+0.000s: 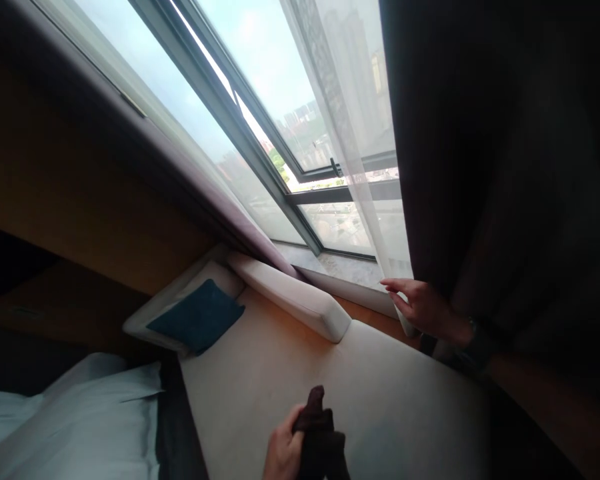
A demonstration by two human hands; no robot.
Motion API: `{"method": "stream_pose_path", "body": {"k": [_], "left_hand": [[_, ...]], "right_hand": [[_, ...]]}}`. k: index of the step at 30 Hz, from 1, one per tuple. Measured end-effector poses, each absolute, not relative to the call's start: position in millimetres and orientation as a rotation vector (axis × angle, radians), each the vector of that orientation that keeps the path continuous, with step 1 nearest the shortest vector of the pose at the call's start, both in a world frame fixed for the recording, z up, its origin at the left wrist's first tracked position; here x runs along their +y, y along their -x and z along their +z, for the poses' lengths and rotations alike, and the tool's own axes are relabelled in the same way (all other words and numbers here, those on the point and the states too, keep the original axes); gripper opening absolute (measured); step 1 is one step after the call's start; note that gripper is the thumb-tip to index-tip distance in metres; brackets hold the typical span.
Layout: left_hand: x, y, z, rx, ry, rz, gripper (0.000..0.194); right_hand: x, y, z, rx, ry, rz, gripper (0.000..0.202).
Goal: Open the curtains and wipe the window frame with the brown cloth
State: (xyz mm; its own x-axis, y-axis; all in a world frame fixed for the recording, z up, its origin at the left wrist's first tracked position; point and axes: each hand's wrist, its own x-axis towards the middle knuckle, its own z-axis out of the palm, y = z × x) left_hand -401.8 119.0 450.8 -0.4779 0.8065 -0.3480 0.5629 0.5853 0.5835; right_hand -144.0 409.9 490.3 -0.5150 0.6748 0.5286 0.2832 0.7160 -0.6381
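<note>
Dark brown cloth [321, 433] sits bunched in my left hand [284, 455], low over the beige daybed cushion [280, 373]. My right hand [423, 308], fingers loose, touches the sheer white curtain [353, 153] beside the dark drape [480, 147]. Teal pillow [196, 316] lies by the window [260, 80].

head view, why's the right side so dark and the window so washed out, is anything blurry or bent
Head view: backlit, so the window glares pale while the dark curtain loses detail; window frames tilt and bow from the wide lens; the left hand gripping a dark cloth is soft at the edge; the right hand at the sheer curtain shows clearly.
</note>
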Motion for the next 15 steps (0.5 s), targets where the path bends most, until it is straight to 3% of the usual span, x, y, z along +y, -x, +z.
{"method": "stream_pose_path", "body": {"k": [5,9,12,15], "left_hand": [[186.2,428.6,474.1,2.183,-1.116,0.698,0.042],[276.1,456.4,444.5,2.092,-1.207,0.780,0.036],[369.0,482.1,400.7,2.029,-1.247,0.795,0.032],[465.7,502.7,356.5,2.023,-1.303,0.718,0.027]], "right_hand": [[426.6,180.1,525.7,-2.412,0.653,0.557,0.030],[472.4,243.3,537.5,-2.678,0.622,0.354,0.027],[539.3,287.5,511.1,-2.848,0.651,-0.014,0.036],[607.7,288.8,461.4,-2.930,1.066,-0.231,0.044]]}}
